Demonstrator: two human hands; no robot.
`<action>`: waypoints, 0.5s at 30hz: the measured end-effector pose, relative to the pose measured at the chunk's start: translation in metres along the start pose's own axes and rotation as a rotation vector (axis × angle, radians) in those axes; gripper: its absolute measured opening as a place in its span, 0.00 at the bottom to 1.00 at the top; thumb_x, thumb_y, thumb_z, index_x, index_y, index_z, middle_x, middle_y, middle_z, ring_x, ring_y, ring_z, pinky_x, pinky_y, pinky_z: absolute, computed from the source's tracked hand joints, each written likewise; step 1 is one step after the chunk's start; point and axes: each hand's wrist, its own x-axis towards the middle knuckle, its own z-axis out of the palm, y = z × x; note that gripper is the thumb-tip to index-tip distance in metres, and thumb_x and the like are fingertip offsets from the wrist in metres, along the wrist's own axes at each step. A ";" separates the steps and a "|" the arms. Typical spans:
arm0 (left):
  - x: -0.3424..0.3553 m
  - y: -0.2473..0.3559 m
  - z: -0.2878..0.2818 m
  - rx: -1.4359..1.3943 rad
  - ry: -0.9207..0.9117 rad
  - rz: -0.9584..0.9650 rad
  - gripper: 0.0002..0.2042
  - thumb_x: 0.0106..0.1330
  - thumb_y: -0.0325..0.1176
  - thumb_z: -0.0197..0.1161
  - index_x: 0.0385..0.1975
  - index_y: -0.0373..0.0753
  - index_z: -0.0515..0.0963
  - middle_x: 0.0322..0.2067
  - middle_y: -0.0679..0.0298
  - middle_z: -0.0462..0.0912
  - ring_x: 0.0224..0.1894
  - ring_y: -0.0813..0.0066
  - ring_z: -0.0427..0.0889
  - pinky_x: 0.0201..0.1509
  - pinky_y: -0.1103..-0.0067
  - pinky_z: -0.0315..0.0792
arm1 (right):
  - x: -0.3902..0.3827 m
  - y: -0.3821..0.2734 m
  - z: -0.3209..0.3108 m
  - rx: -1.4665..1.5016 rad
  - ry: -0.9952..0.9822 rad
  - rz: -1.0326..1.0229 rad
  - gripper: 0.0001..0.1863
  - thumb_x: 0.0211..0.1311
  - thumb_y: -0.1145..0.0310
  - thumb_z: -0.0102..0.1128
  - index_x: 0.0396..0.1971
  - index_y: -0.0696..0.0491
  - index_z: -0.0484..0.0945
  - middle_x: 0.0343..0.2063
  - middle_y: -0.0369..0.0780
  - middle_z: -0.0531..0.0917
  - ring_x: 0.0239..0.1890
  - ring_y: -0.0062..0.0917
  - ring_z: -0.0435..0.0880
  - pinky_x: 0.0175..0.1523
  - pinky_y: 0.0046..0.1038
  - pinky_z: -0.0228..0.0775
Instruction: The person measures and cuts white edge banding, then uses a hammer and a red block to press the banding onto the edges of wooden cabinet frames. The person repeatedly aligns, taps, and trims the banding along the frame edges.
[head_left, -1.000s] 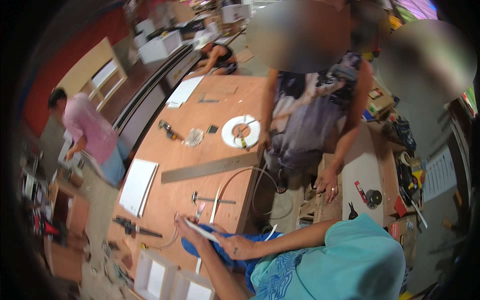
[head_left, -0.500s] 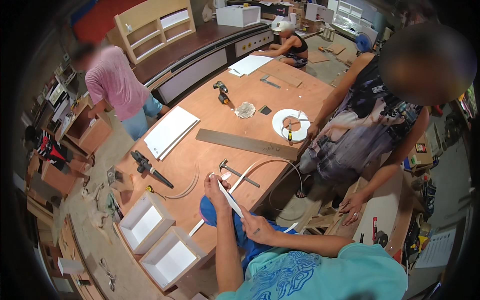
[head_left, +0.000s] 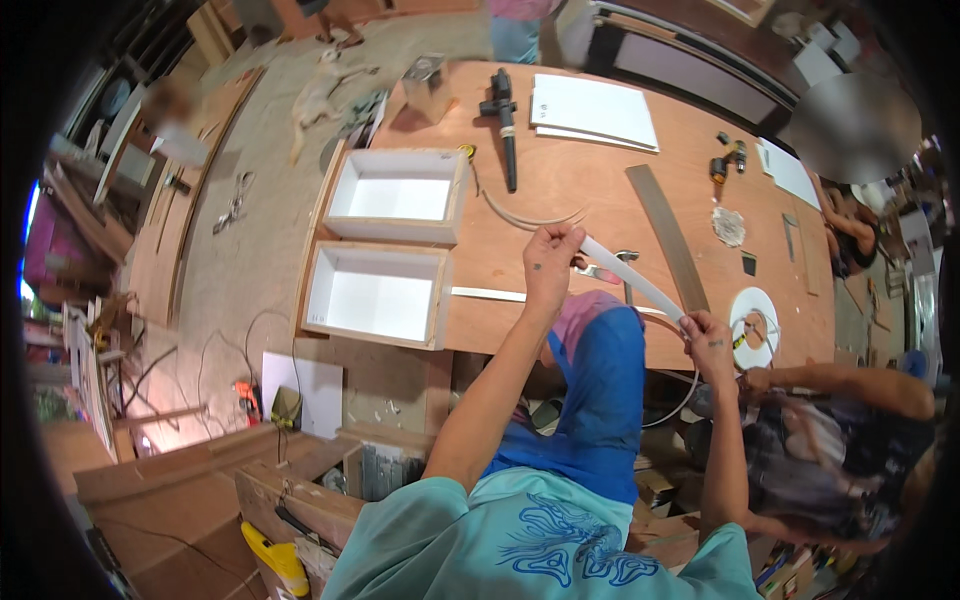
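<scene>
A white strip of edge banding (head_left: pixel 632 277) is stretched between my two hands above the near edge of the wooden table. My left hand (head_left: pixel 550 262) pinches its upper end between thumb and fingers. The fingers of my right hand (head_left: pixel 708 347) are closed on it lower down, to the right. More banding (head_left: pixel 657 314) runs behind the stretched piece, and a thin loop hangs below the table edge. Beneath my hands a hammer (head_left: pixel 627 257) lies on the table, partly hidden by the strip. Near my left forearm are two white-lined drawer boxes (head_left: pixel 447 300).
On the table lie a brown board (head_left: pixel 668 235), a long black tool (head_left: pixel 507 130), white panels (head_left: pixel 595 110), a cordless drill (head_left: pixel 720 168) and a white coil (head_left: pixel 740 335). A co-worker (head_left: pixel 830 450) is close on my right. A dog (head_left: pixel 318 100) lies on the floor beyond the boxes.
My view has swung left, so the table appears turned. My hands have moved apart, and a longer stretch of the white banding now spans between them.
</scene>
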 end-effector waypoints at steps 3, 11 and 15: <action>0.009 -0.072 -0.067 0.078 0.224 -0.083 0.12 0.67 0.31 0.64 0.45 0.31 0.75 0.35 0.60 0.81 0.34 0.76 0.81 0.30 0.82 0.77 | 0.065 0.010 0.046 -0.195 -0.240 0.065 0.09 0.63 0.69 0.62 0.34 0.59 0.85 0.17 0.42 0.81 0.17 0.21 0.79 0.24 0.27 0.69; 0.011 -0.215 -0.248 0.749 0.525 -0.263 0.22 0.66 0.30 0.64 0.57 0.28 0.71 0.40 0.59 0.80 0.38 0.75 0.79 0.38 0.81 0.75 | 0.145 0.111 0.229 -0.179 -0.540 -0.283 0.07 0.55 0.72 0.62 0.32 0.59 0.84 0.26 0.51 0.84 0.29 0.40 0.84 0.37 0.37 0.74; 0.035 -0.230 -0.252 0.947 0.556 -0.281 0.19 0.66 0.28 0.63 0.55 0.28 0.73 0.44 0.54 0.79 0.47 0.65 0.77 0.53 0.73 0.72 | 0.167 0.163 0.289 -0.359 -0.554 -0.286 0.07 0.57 0.70 0.62 0.30 0.58 0.83 0.27 0.50 0.83 0.32 0.46 0.84 0.40 0.42 0.75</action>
